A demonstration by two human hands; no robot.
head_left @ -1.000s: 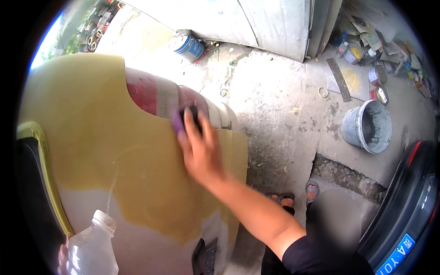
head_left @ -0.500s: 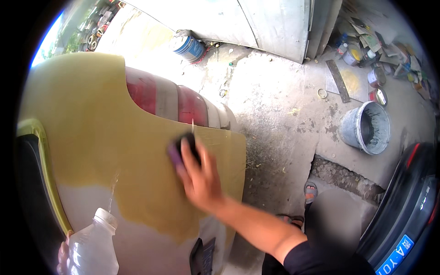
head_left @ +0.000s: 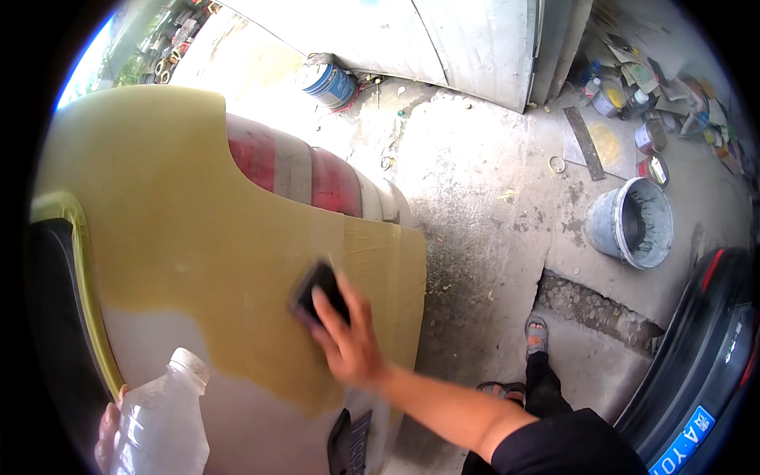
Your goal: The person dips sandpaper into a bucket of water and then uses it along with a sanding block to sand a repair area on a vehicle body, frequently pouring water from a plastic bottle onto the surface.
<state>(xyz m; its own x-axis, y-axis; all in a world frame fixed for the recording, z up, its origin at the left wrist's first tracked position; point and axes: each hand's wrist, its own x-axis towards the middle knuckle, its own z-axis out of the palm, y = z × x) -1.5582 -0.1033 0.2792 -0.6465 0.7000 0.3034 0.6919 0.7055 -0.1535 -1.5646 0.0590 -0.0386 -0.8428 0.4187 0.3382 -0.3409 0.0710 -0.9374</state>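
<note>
My right hand (head_left: pixel 350 344) grips a black sanding block (head_left: pixel 321 293) with a hint of purple along its edge. The block lies against a car body panel (head_left: pixel 182 261) coated in yellowish tan, with whitish patches lower down. At the lower left, my left hand (head_left: pixel 107 439) is wrapped round a clear plastic bottle (head_left: pixel 162 419) with a white cap, tilted over the panel. Part of that hand is hidden behind the bottle. Masking tape (head_left: pixel 89 285) edges a dark opening on the panel's left.
Beyond the panel is a red-and-white striped rounded surface (head_left: pixel 293 174). A grey bucket (head_left: pixel 631 223) stands on the concrete floor, left of a dark car's bumper (head_left: pixel 697 340). Several cans (head_left: pixel 651 136) and scraps sit at the upper right, a blue pail (head_left: pixel 330 85) farther off. The floor has a sunken strip (head_left: pixel 594 309).
My right hand and the sanding block have moved slightly toward me over the panel. A thin water jet from the bottle cap no longer shows. The bottle has shifted slightly.
</note>
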